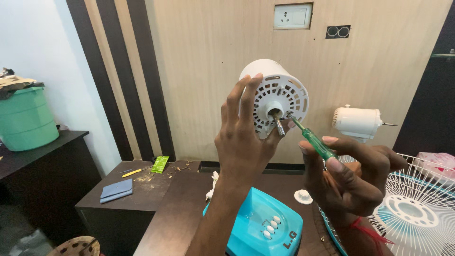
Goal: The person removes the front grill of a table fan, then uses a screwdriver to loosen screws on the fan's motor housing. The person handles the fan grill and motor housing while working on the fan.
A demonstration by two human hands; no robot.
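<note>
A turquoise fan base [263, 230] sits at 6 o'clock on the worktop [182, 208], a wire fan guard [417, 204] at 4 o'clock. The left hand [244, 137] has its fingers clamped on the white motor cover [277, 97], raised centrally, shaft toward the camera. The right hand [353, 178] fingers grip the green screwdriver [313, 140], pointing to 10 o'clock.

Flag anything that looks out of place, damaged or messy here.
A fan lies in pieces: the left hand holds up the motor housing, the right hand puts a green screwdriver to it, and the grille and blue base lie apart. Scraps litter the side table.
</note>
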